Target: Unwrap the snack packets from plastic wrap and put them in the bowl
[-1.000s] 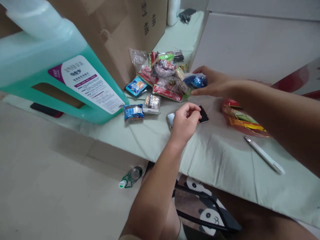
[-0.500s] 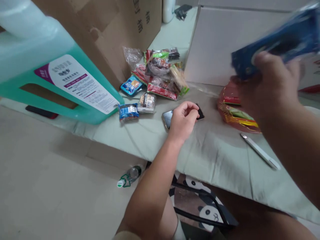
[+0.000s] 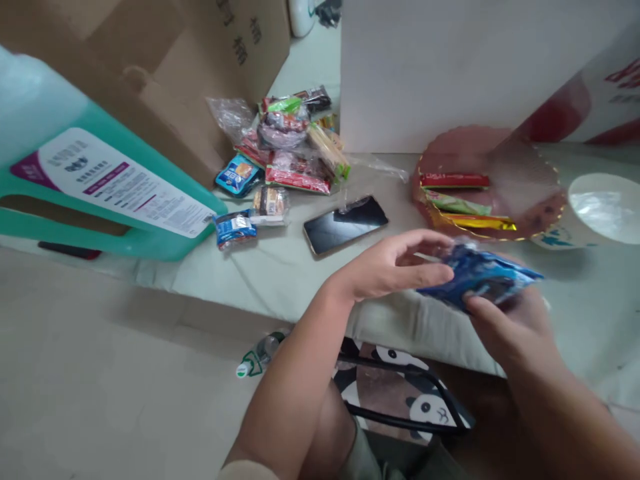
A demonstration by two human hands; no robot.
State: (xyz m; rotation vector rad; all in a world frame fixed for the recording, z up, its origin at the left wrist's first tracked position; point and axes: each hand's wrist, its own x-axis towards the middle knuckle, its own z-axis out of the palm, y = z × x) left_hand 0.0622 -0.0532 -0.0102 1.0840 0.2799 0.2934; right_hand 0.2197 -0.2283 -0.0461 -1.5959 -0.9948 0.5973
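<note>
Blue packet (image 3: 483,267) sits pinched in the right hand (image 3: 517,330) — the left hand (image 3: 383,268), thumb extended, pinches its left end.

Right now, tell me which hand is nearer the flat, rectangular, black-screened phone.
Left. In view, the left hand is just below-right of the phone; the right hand is farther right, holding the shiny blue plastic packet.

There are one held blue packet (image 3: 489,273), one phone (image 3: 345,227), one green jug (image 3: 120,183), one cardboard box (image 3: 165,73), one pink dish (image 3: 460,150), three wrapped bars (image 3: 457,202) in it, and a snack pile (image 3: 295,150) too jumbled to count.
</note>
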